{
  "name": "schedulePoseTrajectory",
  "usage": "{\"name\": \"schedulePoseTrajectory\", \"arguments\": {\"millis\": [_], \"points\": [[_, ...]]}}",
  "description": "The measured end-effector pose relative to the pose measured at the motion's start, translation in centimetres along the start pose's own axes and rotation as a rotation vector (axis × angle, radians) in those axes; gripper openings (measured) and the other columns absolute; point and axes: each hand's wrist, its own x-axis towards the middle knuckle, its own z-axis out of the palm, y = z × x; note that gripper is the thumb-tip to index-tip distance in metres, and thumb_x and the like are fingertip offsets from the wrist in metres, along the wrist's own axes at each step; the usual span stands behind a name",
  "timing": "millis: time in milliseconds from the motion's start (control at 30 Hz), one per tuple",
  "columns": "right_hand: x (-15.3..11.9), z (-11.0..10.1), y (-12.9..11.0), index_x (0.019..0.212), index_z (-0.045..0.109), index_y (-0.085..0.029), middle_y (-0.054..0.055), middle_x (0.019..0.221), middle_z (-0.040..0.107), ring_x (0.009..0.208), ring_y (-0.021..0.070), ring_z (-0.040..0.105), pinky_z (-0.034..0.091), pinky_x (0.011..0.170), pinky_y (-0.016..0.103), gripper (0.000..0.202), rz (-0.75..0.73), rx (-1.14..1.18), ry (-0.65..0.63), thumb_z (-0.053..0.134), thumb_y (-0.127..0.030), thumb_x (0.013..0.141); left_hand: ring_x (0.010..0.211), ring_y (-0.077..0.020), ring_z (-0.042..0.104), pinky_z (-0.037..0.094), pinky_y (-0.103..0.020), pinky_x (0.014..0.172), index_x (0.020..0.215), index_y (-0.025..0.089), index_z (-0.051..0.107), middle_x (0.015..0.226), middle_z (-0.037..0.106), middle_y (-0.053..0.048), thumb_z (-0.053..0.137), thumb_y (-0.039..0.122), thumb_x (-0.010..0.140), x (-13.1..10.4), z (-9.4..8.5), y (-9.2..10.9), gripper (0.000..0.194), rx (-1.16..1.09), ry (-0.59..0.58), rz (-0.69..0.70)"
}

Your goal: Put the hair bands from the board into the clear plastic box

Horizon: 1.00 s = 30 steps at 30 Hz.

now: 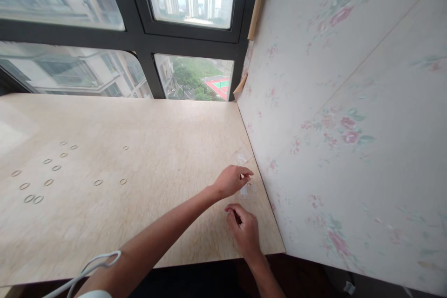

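My left hand point(231, 181) reaches across to the right side of the pale marbled ledge point(167, 149). Its thumb and index finger come together over a clear plastic bag or film point(244, 191), near some tiny light-brown bits. What sits between those fingertips, if anything, is too small to make out. Closer to the front edge is my right hand point(246, 230), fingers curled and thumb against the index finger. Whatever it may hold is hidden. Another piece of clear plastic point(242, 156) lies just beyond my left hand.
Several thin rings point(56, 168) are scattered over the left part of the ledge, with one ring point(123, 181) nearer the middle. A flowered wall point(342, 125) bounds the right side. Dark-framed windows point(193, 46) stand behind. A white cable point(101, 260) loops by my left forearm.
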Motion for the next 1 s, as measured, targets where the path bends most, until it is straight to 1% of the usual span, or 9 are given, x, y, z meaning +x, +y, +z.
{"name": "schedulePoseTrajectory", "arguments": {"millis": [133, 200, 300, 367, 467, 600, 800, 900, 1000], "points": [[0.0, 0.0, 0.1, 0.083, 0.066, -0.019, 0.000, 0.061, 0.063, 0.051, 0.0131, 0.056, 0.037, 0.049, 0.022, 0.024, 0.001, -0.010, -0.007, 0.044, -0.027, 0.086, 0.070, -0.0151, 0.063, 0.049, -0.028, 0.070, 0.105, 0.021, 0.071, 0.094, 0.073, -0.004, 0.059, 0.017, 0.079, 0.2, 0.1, -0.1, 0.029, 0.030, -0.036, -0.024], [0.0, 0.0, 0.1, 0.083, 0.066, -0.019, 0.000, 0.061, 0.063, 0.050, 0.0130, 0.056, 0.037, 0.048, 0.022, 0.024, 0.003, -0.017, -0.010, 0.044, -0.027, 0.087, 0.070, -0.0146, 0.063, 0.049, -0.028, 0.070, 0.105, 0.020, 0.070, 0.096, 0.073, -0.004, 0.059, 0.016, 0.079, -0.1, -0.1, -0.4, 0.029, 0.017, -0.023, -0.031], [0.0, 0.0, 0.1, 0.082, 0.067, -0.019, 0.000, 0.060, 0.063, 0.049, 0.0126, 0.055, 0.037, 0.048, 0.021, 0.025, -0.003, -0.038, -0.003, 0.044, -0.028, 0.087, 0.068, -0.0131, 0.061, 0.049, -0.027, 0.070, 0.101, 0.019, 0.070, 0.095, 0.072, -0.004, 0.057, 0.016, 0.079, -1.2, -0.9, -1.1, 0.025, -0.018, 0.060, -0.041], [-0.1, 0.0, 0.1, 0.081, 0.067, -0.018, 0.000, 0.059, 0.062, 0.049, 0.0125, 0.055, 0.037, 0.048, 0.021, 0.026, -0.011, -0.057, 0.001, 0.043, -0.029, 0.087, 0.067, -0.0128, 0.060, 0.049, -0.026, 0.070, 0.098, 0.018, 0.070, 0.092, 0.072, -0.004, 0.056, 0.020, 0.081, -2.4, -1.7, -1.8, 0.021, -0.039, 0.138, -0.078], [-0.1, -0.1, 0.1, 0.080, 0.067, -0.018, -0.001, 0.056, 0.060, 0.047, 0.0122, 0.053, 0.037, 0.048, 0.021, 0.027, -0.024, -0.083, -0.001, 0.043, -0.030, 0.087, 0.067, -0.0136, 0.060, 0.049, -0.027, 0.068, 0.093, 0.019, 0.070, 0.088, 0.072, -0.004, 0.054, 0.026, 0.084, -5.2, -3.1, -3.2, 0.019, -0.055, 0.244, -0.181], [-0.1, -0.1, -0.1, 0.079, 0.067, -0.019, -0.002, 0.053, 0.058, 0.046, 0.0117, 0.052, 0.037, 0.047, 0.020, 0.029, -0.032, -0.126, -0.002, 0.043, -0.032, 0.087, 0.066, -0.0149, 0.059, 0.048, -0.027, 0.064, 0.089, 0.019, 0.068, 0.083, 0.070, -0.004, 0.053, 0.031, 0.084, -10.0, -5.0, -5.3, 0.020, -0.049, 0.357, -0.303], [-0.3, -0.1, 0.1, 0.080, 0.068, -0.019, 0.000, 0.058, 0.062, 0.051, 0.0141, 0.057, 0.042, 0.050, 0.022, 0.033, 0.020, -0.173, -0.031, 0.043, -0.039, 0.087, 0.072, -0.0170, 0.061, 0.048, -0.028, 0.066, 0.086, 0.021, 0.067, 0.084, 0.070, -0.004, 0.052, 0.034, 0.084, -17.6, -8.2, -7.8, 0.020, -0.017, 0.538, -0.369], [-0.3, 0.2, 0.4, 0.082, 0.069, -0.018, 0.001, 0.060, 0.063, 0.052, 0.0156, 0.059, 0.046, 0.051, 0.023, 0.036, 0.106, -0.094, -0.036, 0.046, -0.047, 0.084, 0.070, -0.0168, 0.061, 0.048, -0.029, 0.065, 0.086, 0.022, 0.066, 0.083, 0.069, -0.004, 0.050, 0.034, 0.084, -21.1, -9.7, -8.8, 0.020, 0.024, 0.604, -0.392], [0.4, 1.5, -0.2, 0.086, 0.068, -0.015, -0.001, 0.050, 0.054, 0.042, 0.0144, 0.051, 0.041, 0.040, 0.023, 0.043, 0.190, 0.068, -0.056, 0.049, -0.054, 0.081, 0.070, -0.0169, 0.061, 0.049, -0.029, 0.064, 0.087, 0.021, 0.066, 0.082, 0.068, -0.004, 0.049, 0.033, 0.085, -24.0, -10.8, -9.6, 0.020, 0.018, 0.694, -0.412]]}}
